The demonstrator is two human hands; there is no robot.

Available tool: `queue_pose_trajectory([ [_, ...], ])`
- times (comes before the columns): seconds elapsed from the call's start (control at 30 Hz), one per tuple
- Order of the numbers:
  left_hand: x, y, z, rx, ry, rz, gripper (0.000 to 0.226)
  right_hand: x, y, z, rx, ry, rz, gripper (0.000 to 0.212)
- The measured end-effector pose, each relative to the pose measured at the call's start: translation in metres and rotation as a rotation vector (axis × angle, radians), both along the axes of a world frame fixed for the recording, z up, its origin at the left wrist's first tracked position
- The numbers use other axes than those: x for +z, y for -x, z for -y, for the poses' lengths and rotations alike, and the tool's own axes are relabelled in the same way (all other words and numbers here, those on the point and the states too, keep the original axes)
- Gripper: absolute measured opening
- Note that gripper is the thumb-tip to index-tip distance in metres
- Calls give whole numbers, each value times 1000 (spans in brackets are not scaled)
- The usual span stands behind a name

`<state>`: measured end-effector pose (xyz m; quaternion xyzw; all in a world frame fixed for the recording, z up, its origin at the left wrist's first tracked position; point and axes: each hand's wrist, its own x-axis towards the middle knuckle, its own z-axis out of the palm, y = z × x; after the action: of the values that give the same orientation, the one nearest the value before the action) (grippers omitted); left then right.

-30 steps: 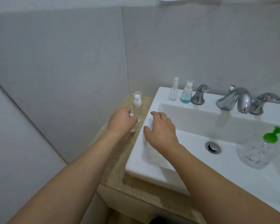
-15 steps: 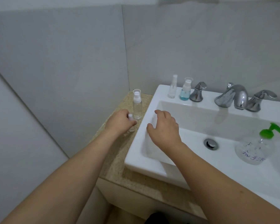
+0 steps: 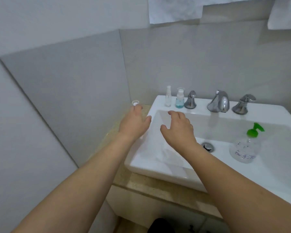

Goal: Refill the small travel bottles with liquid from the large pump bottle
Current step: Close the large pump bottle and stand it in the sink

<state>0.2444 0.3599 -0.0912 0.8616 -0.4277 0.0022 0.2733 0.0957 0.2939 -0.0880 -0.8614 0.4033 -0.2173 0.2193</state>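
From my head camera, my left hand [image 3: 134, 122] is loose-fingered beside the sink rim [image 3: 142, 163], hiding all but the cap of the spray bottle [image 3: 135, 103] on the counter [image 3: 114, 130]; a second ago it stood in full view. My right hand [image 3: 178, 127] hovers relaxed, gripping nothing. Two small bottles [image 3: 168, 96] flank the faucet [image 3: 218, 101]; the pump bottle [image 3: 245, 147] sits in the basin.

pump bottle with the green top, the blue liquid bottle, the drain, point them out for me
pump bottle [image 3: 244, 151], head view, clear belly
blue liquid bottle [image 3: 180, 103], head view, blue lower body
drain [image 3: 207, 146], head view, metal stopper
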Motion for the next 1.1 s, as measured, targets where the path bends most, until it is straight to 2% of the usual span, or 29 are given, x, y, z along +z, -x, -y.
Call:
queue_pose_trajectory([
  [0.33,-1,113,54,-280,-87,-10,59,-5,125,47,-179,-97,10,59],
  [0.47,-16,154,82,-357,-124,-128,60,-21,182,77,-270,-199,23,56],
  [0.6,-37,196,122,-428,-187,-224,60,-41,237,116,-391,-276,141,46],
  [0.67,-48,212,141,-458,-224,-263,62,-54,256,135,-429,-315,124,48],
  [0.83,-76,237,187,-456,-324,-358,71,-83,266,176,-383,-490,20,64],
  [0.93,-88,239,202,-420,-332,-417,71,-97,257,192,-322,-524,-7,67],
  [1.0,-91,239,208,-413,-337,-432,66,-104,253,199,-285,-518,-3,56],
  [1.1,-96,237,215,-425,-337,-434,55,-110,248,206,-279,-492,50,28],
])
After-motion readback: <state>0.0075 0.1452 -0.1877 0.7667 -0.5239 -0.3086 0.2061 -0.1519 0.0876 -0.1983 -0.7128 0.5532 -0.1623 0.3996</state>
